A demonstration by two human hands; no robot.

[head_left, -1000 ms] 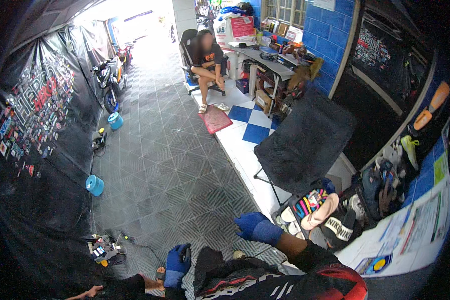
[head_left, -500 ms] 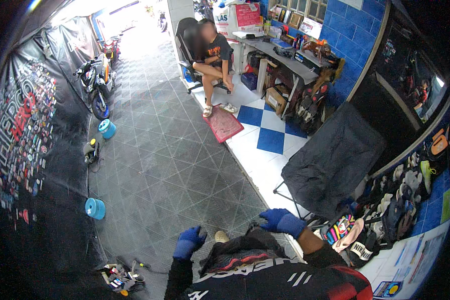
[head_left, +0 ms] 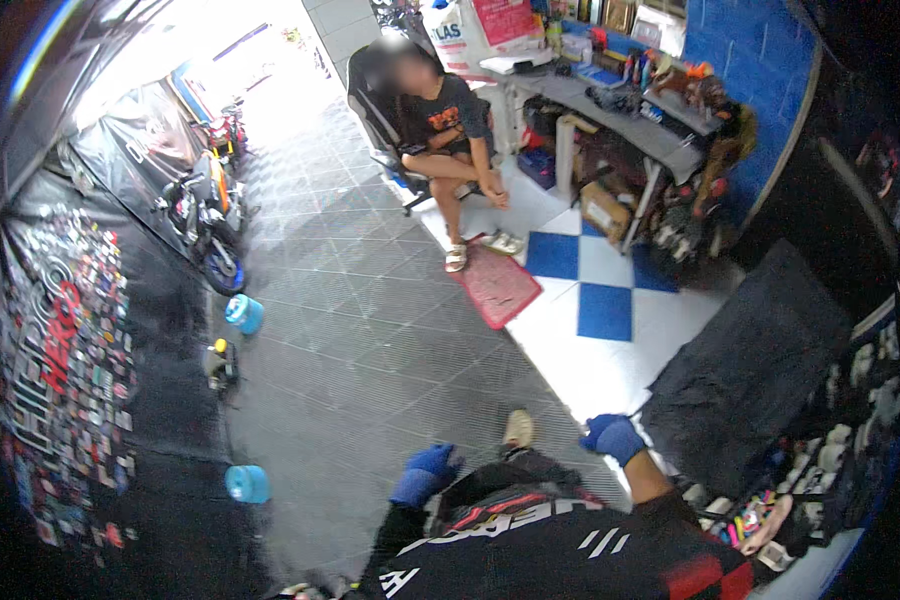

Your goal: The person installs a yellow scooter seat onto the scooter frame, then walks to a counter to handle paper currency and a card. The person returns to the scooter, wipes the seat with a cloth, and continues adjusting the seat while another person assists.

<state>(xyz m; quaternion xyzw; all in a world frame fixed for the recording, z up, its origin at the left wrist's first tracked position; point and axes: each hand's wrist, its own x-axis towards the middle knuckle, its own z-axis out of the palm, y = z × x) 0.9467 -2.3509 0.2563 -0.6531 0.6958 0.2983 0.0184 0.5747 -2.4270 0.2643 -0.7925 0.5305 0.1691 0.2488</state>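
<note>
My left hand [head_left: 426, 474], in a blue knit glove, hangs in front of my black shirt with its fingers curled in. Nothing shows in it. Farther right, my right hand [head_left: 613, 438] wears a matching glove; its fingers are bent and hold nothing I can see. It is nearest to a black fabric folding chair [head_left: 745, 365], apart from it. My beige shoe [head_left: 518, 428] shows ahead on the dark ribbed floor tiles [head_left: 370, 350].
A person [head_left: 455, 130] sits in an office chair beside a cluttered desk [head_left: 660, 145]. A red mat [head_left: 498, 288] lies on the raised tile edge. Blue round containers [head_left: 247, 484] and a motorcycle [head_left: 210, 220] stand along the left; shoes [head_left: 820, 450] crowd the right.
My view has shifted forward and turned, so the seated person and desk look nearer. One shoe has come farther ahead. Both hands have swung slightly and their fingers look more curled.
</note>
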